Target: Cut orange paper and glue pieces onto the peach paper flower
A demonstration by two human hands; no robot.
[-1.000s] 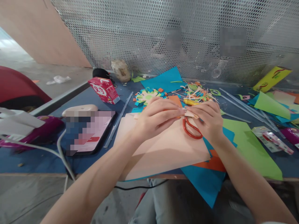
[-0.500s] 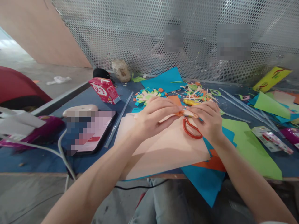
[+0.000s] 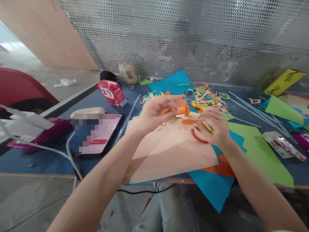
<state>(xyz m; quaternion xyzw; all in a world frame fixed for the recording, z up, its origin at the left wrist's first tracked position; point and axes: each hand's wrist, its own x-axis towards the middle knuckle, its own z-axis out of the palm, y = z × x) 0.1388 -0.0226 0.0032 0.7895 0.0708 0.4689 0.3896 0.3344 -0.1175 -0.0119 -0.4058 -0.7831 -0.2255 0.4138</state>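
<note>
L hand [image 3: 158,111] now open & apart from R hand [image 3: 213,124], which still pinches pale ppr strip [image 3: 194,114].

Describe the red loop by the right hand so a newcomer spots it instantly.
On the blue table, find the large peach sheet at the near edge. Near its upper right is the right hand; the red loop curves out beside it, partly hidden. It is a thin red arc, unlike the small solid orange disc just beyond it.
</note>
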